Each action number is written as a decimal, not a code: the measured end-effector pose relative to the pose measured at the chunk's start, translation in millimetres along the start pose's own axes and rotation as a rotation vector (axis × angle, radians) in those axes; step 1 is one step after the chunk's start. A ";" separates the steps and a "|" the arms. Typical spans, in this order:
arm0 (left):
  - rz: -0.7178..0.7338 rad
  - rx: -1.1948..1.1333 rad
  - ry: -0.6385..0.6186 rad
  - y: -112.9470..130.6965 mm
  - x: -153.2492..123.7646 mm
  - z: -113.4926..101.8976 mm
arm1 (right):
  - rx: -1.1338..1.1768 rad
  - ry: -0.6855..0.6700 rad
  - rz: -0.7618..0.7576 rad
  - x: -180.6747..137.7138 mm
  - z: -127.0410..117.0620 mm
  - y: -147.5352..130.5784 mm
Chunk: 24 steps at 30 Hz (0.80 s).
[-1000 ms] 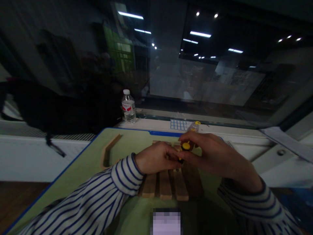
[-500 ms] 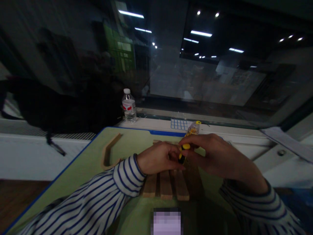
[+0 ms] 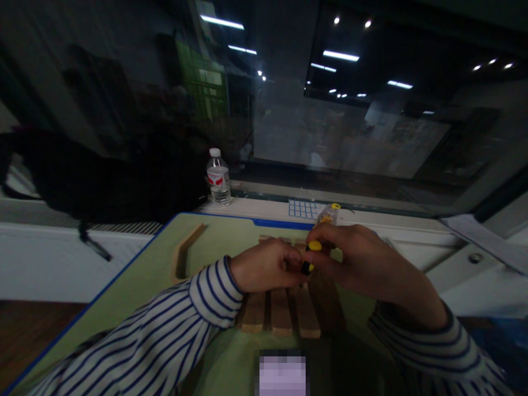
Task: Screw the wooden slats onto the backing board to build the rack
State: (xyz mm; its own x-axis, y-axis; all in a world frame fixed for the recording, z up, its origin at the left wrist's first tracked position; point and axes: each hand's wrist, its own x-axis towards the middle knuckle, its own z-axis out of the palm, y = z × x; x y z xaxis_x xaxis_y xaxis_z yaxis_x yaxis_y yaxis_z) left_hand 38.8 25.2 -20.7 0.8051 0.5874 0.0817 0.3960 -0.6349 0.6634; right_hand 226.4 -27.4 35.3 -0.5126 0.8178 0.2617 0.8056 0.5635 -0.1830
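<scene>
Over the wooden slats, my right hand [image 3: 363, 264] pinches the top of a stubby yellow-and-black screwdriver [image 3: 311, 256] between thumb and fingers. My left hand [image 3: 264, 267] is closed around its lower part from the other side; the tip is hidden behind the fingers. Beneath both hands lies a slatted wooden piece [image 3: 281, 313], with three slat ends pointing towards me. Small dark spots show on the right slat just below the screwdriver.
A bent wooden part [image 3: 181, 253] lies left on the green table [image 3: 140, 297]. Along the sill stand a water bottle [image 3: 218, 179], a blue-gridded sheet [image 3: 303, 209] and a clear yellow-capped container [image 3: 329, 213]. A black bag [image 3: 103, 176] rests at the left, papers [image 3: 482, 236] at the right.
My right fingers have shifted slightly on the screwdriver's yellow top, and its handle looks turned a little. My left hand stays nearly in place.
</scene>
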 end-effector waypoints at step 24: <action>-0.036 -0.140 -0.010 -3.0 3.5 3.4 | 0.102 0.021 -0.117 -1.8 -2.4 -4.4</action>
State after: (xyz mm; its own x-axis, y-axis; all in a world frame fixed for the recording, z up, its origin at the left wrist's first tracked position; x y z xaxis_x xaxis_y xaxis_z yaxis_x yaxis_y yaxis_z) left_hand 41.9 27.5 -25.0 0.7959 0.6034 0.0494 0.3598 -0.5370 0.7630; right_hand 224.5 -31.6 37.9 -0.5940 0.7439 0.3060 0.7059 0.6645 -0.2451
